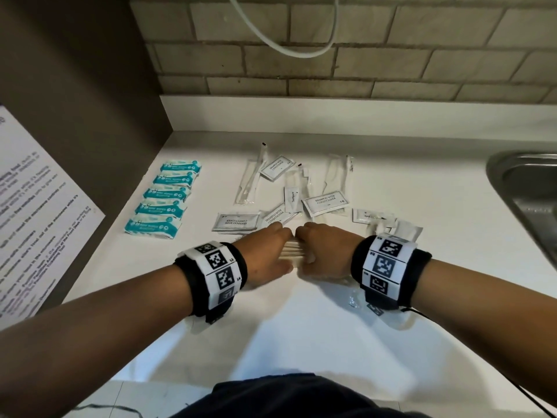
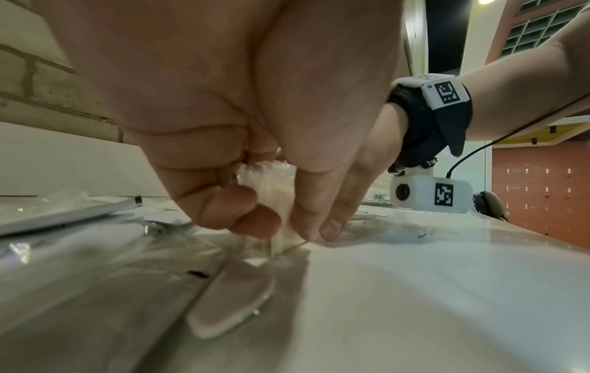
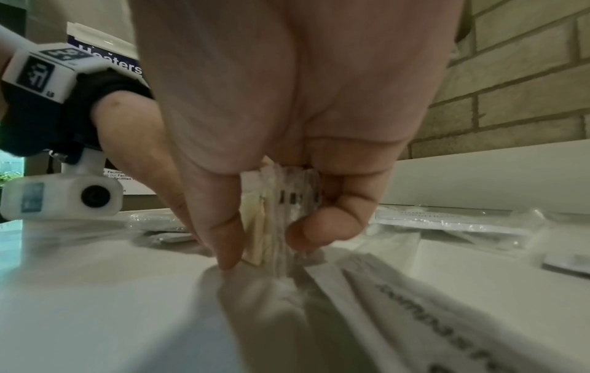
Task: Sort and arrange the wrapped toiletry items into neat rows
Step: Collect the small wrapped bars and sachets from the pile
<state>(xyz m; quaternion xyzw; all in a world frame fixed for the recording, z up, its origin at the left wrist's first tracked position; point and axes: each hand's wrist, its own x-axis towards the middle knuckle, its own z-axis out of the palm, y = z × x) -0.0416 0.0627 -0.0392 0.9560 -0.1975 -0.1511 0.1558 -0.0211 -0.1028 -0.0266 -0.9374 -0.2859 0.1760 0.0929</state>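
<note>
Left hand (image 1: 265, 251) & right hand (image 1: 324, 251): both curled round opposite ends of a stack of clear-wrapped packets (image 1: 294, 255), stack's lower edge on white tabletop (image 1: 301, 327). Teal soap packs (image 1: 164, 200): 5 in a row, far left. Shampoo sachets (image 1: 325, 203), wrapped toothbrushes (image 1: 250, 182): loose, scattered behind hands. Sink (image 1: 527, 191): right edge

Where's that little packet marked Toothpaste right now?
In the head view, the Toothpaste sachet lies flat mid-counter, beyond both hands, between a shampoo sachet on its right and a clear-wrapped toothbrush on its left.
</note>
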